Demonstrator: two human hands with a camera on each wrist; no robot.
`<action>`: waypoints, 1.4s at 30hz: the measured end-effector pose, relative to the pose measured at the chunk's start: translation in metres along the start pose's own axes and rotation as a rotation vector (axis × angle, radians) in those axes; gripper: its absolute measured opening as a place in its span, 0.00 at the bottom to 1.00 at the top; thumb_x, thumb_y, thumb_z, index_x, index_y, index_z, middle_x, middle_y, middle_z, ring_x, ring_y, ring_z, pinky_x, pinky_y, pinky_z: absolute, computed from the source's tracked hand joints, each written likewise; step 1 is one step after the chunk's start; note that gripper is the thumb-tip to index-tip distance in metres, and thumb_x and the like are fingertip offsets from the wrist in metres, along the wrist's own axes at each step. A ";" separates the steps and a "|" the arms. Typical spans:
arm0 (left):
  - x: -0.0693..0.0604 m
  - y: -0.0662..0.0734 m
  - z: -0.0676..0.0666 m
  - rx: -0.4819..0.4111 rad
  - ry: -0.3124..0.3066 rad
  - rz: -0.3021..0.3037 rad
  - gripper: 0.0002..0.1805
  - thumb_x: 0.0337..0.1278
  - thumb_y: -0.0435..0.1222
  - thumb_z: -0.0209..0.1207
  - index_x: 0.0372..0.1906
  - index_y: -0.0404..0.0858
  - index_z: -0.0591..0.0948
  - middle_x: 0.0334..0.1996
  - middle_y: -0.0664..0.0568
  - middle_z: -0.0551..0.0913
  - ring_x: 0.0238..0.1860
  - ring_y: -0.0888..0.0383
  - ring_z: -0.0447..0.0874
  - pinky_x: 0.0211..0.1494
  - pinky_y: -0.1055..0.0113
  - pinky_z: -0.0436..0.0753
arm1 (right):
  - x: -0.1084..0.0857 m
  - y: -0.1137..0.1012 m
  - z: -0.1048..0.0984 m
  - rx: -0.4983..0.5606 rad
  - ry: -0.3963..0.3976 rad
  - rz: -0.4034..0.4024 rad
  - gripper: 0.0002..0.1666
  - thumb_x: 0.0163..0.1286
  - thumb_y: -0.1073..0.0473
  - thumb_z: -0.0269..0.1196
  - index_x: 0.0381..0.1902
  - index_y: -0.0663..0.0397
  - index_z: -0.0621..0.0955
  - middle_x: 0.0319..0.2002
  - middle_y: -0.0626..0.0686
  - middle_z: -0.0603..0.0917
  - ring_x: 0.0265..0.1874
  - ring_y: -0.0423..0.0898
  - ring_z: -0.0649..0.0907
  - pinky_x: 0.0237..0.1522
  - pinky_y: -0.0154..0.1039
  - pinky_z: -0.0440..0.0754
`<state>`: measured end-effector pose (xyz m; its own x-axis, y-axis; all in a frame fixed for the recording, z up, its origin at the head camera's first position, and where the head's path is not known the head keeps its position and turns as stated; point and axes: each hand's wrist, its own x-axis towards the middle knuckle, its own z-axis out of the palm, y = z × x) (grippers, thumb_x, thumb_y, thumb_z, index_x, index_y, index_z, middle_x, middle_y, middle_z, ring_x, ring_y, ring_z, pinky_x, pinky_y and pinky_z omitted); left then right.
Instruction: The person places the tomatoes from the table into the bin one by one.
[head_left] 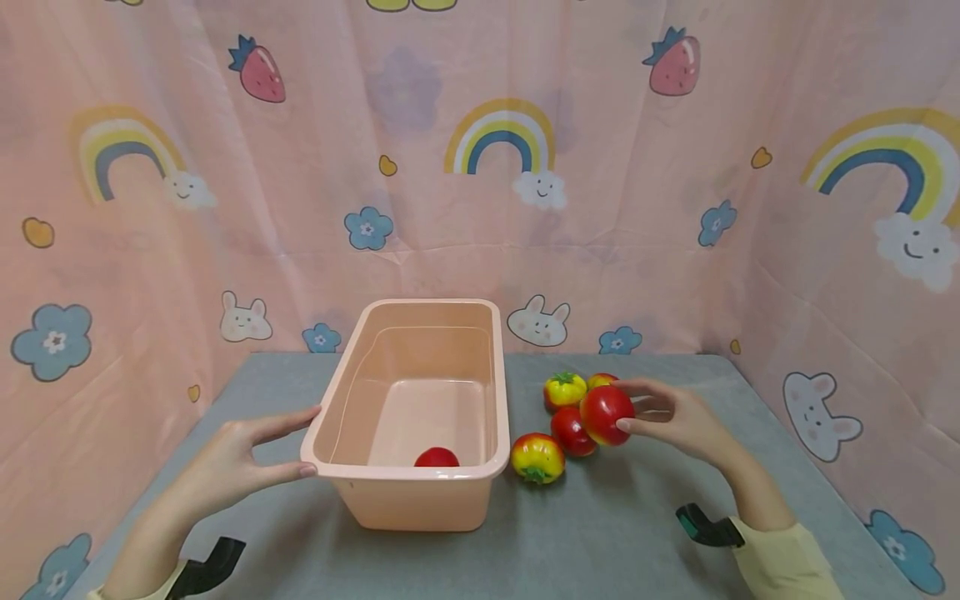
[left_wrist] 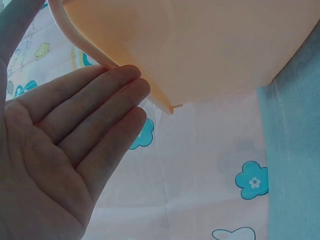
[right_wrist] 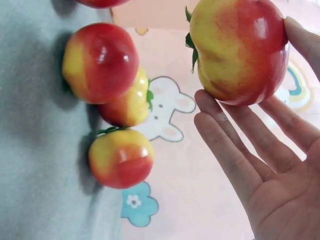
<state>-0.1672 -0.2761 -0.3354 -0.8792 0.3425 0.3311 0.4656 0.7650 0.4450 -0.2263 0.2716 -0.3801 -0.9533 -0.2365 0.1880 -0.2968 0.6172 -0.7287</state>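
My right hand (head_left: 678,418) holds a shiny red-and-yellow tomato (head_left: 607,414) with green leaves between thumb and fingertips, raised off the table in the right wrist view. Below and beside it lie several similar tomatoes: a red one (head_left: 572,432), a yellow-topped one (head_left: 564,390) at the back, and one (head_left: 537,458) close to the bin with its leaves toward me. A peach plastic bin (head_left: 420,500) stands left of them. Inside it, the top of a red tomato (head_left: 437,457) shows above the near rim. My left hand (head_left: 234,461), fingers straight (left_wrist: 95,105), touches the bin's left rim.
Grey cloth covers the table (head_left: 637,517). A pink printed curtain (head_left: 600,250) hangs behind and along the sides of the table. Black straps (head_left: 708,527) sit on both wrists.
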 end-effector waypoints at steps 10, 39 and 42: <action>0.000 -0.001 0.000 -0.016 -0.002 0.008 0.33 0.43 0.51 0.70 0.60 0.53 0.77 0.54 0.62 0.81 0.54 0.64 0.79 0.52 0.73 0.78 | 0.012 -0.011 -0.003 0.008 -0.014 -0.053 0.33 0.57 0.48 0.70 0.59 0.48 0.75 0.56 0.57 0.79 0.49 0.56 0.81 0.39 0.42 0.85; 0.002 0.001 -0.002 0.017 -0.005 0.010 0.34 0.42 0.53 0.70 0.59 0.52 0.78 0.52 0.59 0.83 0.53 0.58 0.81 0.51 0.64 0.81 | 0.037 -0.050 -0.004 -0.022 -0.051 -0.152 0.34 0.55 0.48 0.71 0.59 0.44 0.75 0.53 0.54 0.81 0.47 0.53 0.83 0.40 0.40 0.85; 0.002 0.000 -0.002 0.013 -0.009 0.012 0.34 0.41 0.53 0.70 0.59 0.52 0.78 0.52 0.59 0.83 0.53 0.58 0.81 0.51 0.64 0.81 | 0.040 -0.055 -0.003 -0.025 -0.051 -0.150 0.34 0.55 0.48 0.71 0.60 0.44 0.75 0.54 0.53 0.80 0.48 0.53 0.82 0.40 0.41 0.85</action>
<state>-0.1690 -0.2760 -0.3329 -0.8744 0.3567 0.3288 0.4750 0.7678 0.4300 -0.2486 0.2302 -0.3309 -0.8943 -0.3649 0.2590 -0.4374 0.5907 -0.6780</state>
